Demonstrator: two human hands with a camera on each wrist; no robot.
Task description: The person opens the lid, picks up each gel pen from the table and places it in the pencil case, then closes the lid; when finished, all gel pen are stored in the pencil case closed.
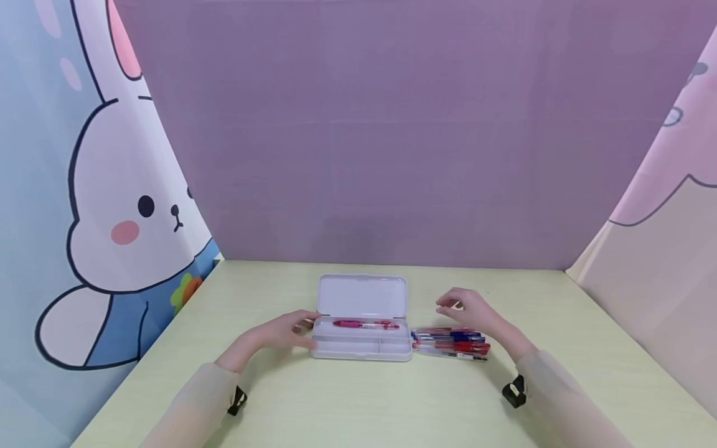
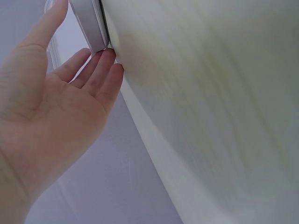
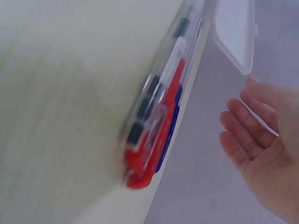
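Note:
A white pencil case [image 1: 361, 358] lies with its lid [image 1: 362, 296] raised at the back. One pink-red pen [image 1: 365, 324] lies lengthwise in its back compartment. My left hand [image 1: 282, 330] is at the case's left end, thumb and fingers spread and fingertips touching its edge; the left wrist view shows them against the case's end [image 2: 88, 25]. Just right of the case, several clear-barrelled pens [image 1: 450, 343] with red, blue and black parts lie side by side. Above and behind these pens, my right hand [image 1: 470, 309] hovers with loosely bent fingers and nothing in them.
All this stands on a pale wood-grain table [image 1: 358, 404]. Behind it hangs a purple cloth [image 1: 392, 137], with a rabbit-printed curtain [image 1: 129, 205] at the left and a pink and cream one [image 1: 666, 261] at the right. A small divider [image 1: 379, 345] splits the case's front section.

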